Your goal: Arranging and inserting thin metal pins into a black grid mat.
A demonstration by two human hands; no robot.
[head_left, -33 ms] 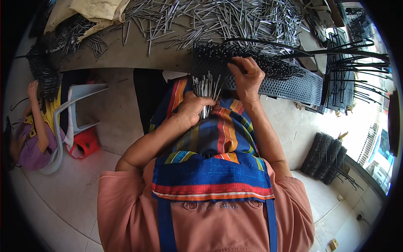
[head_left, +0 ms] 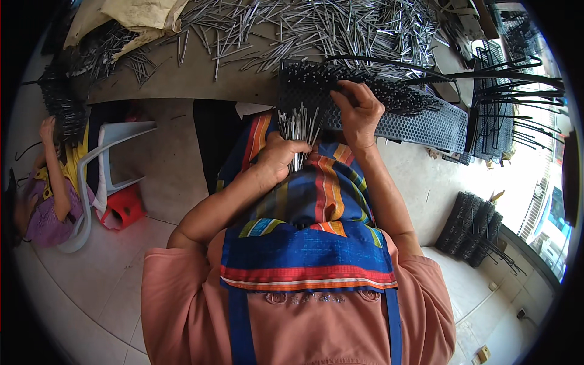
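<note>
My left hand (head_left: pixel 283 153) is wrapped round a bundle of thin metal rods (head_left: pixel 297 128), held upright above my lap with their ends fanned out. Up and to the right, my right hand (head_left: pixel 360 112) is at a dark perforated metal panel (head_left: pixel 420 129). Its thumb and fingers are pinched together near the panel's left part, and whatever lies between the fingertips is too small to make out. Many short dark rod ends (head_left: pixel 389 94) stick up from the panel's holes, densest along its far side. A striped cloth apron (head_left: pixel 322 188) covers my lap beneath the bundle.
Loose metal rods (head_left: pixel 261 30) lie heaped across the table (head_left: pixel 182 85), beside a tan sack (head_left: pixel 143 15). Black hooked racks (head_left: pixel 493 115) stand at the right, with black mesh bundles (head_left: pixel 468 228) on the floor. At left, another person (head_left: pixel 58 188) sits near a pale plastic chair (head_left: pixel 125 131).
</note>
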